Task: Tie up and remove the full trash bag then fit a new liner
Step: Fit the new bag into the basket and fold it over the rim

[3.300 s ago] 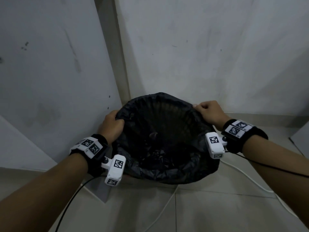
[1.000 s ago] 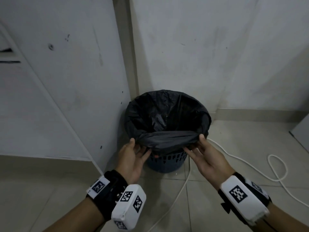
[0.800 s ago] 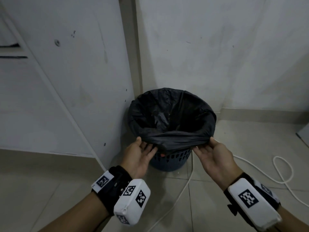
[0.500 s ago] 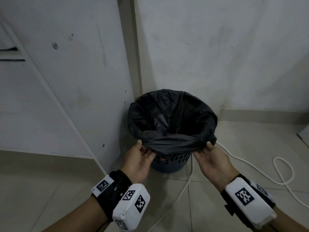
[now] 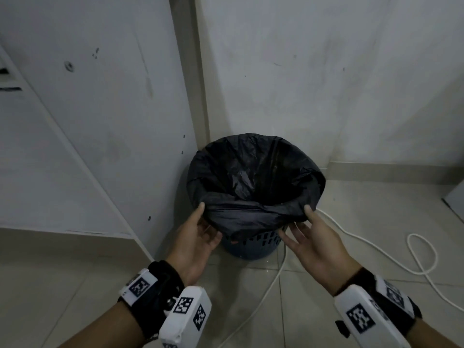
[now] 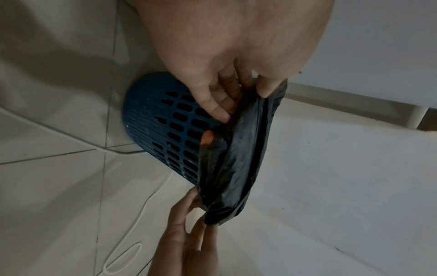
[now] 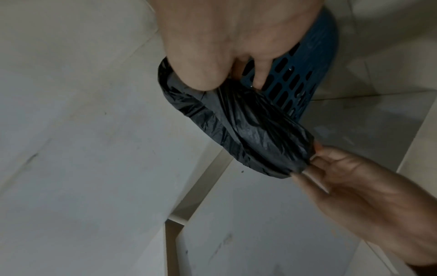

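A black liner (image 5: 253,172) sits open in a blue slotted bin (image 5: 251,247) in the wall corner, its edge folded out over the rim. My left hand (image 5: 208,222) pinches the near-left part of that fold, thumb on top and fingers underneath. My right hand (image 5: 296,221) pinches the near-right part the same way. In the left wrist view the left hand (image 6: 241,104) grips the liner's folded edge (image 6: 238,158) against the bin (image 6: 151,119). The right wrist view has the right hand (image 7: 231,80) on the liner (image 7: 248,127) beside the bin wall (image 7: 305,74).
A white cable (image 5: 376,249) loops over the tiled floor to the right of the bin and runs under it. A white panel (image 5: 75,146) stands close on the left, with walls behind. A pale object's corner (image 5: 454,199) shows at the right edge.
Both hands have moved from the sides of the rim to its near edge. Over the last second they have spread apart along the fold, which hangs lower over the bin.
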